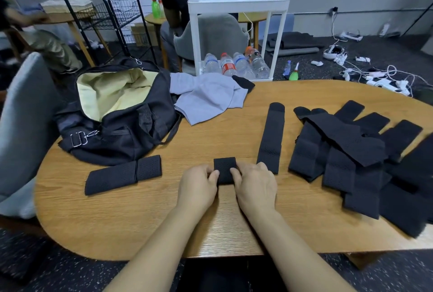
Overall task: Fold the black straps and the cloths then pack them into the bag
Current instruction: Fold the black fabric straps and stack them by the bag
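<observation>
Fingertips of the left hand [199, 182] and right hand [254, 184] pinch a small folded strap [225, 170] from both sides on the table [140, 221]. Pressing the edges square should keep the fold tight. The bag [121, 113] gapes open at far left; only pale lining shows inside.

My hands [226, 180] cover the near end of the folded strap [225, 167] btwn them. Right of my hands, the strap pile [351, 158] runs off the frame edge. Far left of them, bag [121, 113] interior mostly hidden; can't tell contents.
</observation>
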`<state>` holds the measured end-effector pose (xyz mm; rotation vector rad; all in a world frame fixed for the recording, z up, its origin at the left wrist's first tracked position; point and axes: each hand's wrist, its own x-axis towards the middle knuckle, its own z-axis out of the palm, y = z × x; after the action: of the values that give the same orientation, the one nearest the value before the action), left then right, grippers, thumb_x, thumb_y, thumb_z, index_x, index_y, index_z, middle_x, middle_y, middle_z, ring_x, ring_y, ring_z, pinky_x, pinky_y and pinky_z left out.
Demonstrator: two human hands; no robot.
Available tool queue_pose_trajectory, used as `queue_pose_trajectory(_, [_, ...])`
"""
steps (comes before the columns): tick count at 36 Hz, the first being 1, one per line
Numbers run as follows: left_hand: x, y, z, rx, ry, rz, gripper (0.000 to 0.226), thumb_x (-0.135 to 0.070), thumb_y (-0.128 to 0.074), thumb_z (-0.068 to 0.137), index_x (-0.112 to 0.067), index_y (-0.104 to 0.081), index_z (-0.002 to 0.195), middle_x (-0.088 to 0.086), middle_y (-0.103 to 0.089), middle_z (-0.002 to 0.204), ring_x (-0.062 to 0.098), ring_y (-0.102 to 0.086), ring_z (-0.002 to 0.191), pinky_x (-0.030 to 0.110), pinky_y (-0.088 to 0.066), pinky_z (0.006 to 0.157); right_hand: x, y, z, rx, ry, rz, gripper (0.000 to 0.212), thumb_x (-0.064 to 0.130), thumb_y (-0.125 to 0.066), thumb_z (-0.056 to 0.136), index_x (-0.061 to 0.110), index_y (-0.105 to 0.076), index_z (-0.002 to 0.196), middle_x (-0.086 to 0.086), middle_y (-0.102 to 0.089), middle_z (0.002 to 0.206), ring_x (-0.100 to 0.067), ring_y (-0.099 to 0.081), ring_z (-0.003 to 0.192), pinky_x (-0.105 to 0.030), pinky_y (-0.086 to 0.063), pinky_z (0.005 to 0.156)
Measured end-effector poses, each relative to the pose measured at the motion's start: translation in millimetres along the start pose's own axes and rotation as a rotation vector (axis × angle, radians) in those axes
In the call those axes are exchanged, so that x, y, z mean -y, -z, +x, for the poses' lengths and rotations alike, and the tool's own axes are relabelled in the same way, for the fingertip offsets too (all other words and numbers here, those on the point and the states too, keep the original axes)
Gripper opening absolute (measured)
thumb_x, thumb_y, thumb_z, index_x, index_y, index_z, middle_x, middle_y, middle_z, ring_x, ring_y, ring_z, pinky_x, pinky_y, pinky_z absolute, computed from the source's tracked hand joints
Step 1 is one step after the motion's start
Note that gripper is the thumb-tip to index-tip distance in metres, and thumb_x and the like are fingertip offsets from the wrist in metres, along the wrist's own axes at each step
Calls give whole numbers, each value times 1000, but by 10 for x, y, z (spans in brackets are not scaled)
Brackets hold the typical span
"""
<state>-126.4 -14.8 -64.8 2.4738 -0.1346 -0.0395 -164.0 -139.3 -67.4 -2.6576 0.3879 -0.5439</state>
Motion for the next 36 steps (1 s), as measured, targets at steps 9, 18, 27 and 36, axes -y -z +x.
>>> queue_pose_trajectory(9, [41, -35, 28, -49, -33, 35, 18, -34, -59, 95, -18, -65, 100, -2, -68, 85, 17, -63, 80, 32, -52, 72, 20, -18, 28, 24, -4, -24, 24, 32, -63, 93, 13, -64, 108, -9, -66, 83, -30, -60, 85, -39, -44, 67])
queue_pose_trajectory(18, [27, -90, -49, -126, -228, 116, 21, -26, -53, 98, -17, -61, 115, 4, -67, 101, 23, -64, 89, 40, -53, 76, -123, -185, 55, -166, 224, -202, 14, 23, -85, 70, 17, -75, 79, -3, -55, 61, -26, -54, 60, -31, -35, 50])
queue_pose_trajectory(27, [215, -132, -178, -137, -425, 196, 36, -28, -54, 98, -27, -58, 134, 1, -50, 140, 22, -44, 128, 42, -31, 102, -255, -82, -192, -60, 218, -36, 44, 44, -48, 88, 22, -66, 122, 5, -65, 107, -22, -55, 102, -37, -45, 77])
queue_pose_trajectory(36, [199, -85, -221, -148, -416, 293, 34, -22, -71, 86, -26, -69, 120, 0, -70, 119, 20, -58, 121, 34, -20, 93, -122, -140, -207, -60, 238, -12, 27, 16, -77, 77, 23, -70, 103, 10, -70, 99, -24, -56, 90, -35, -38, 70])
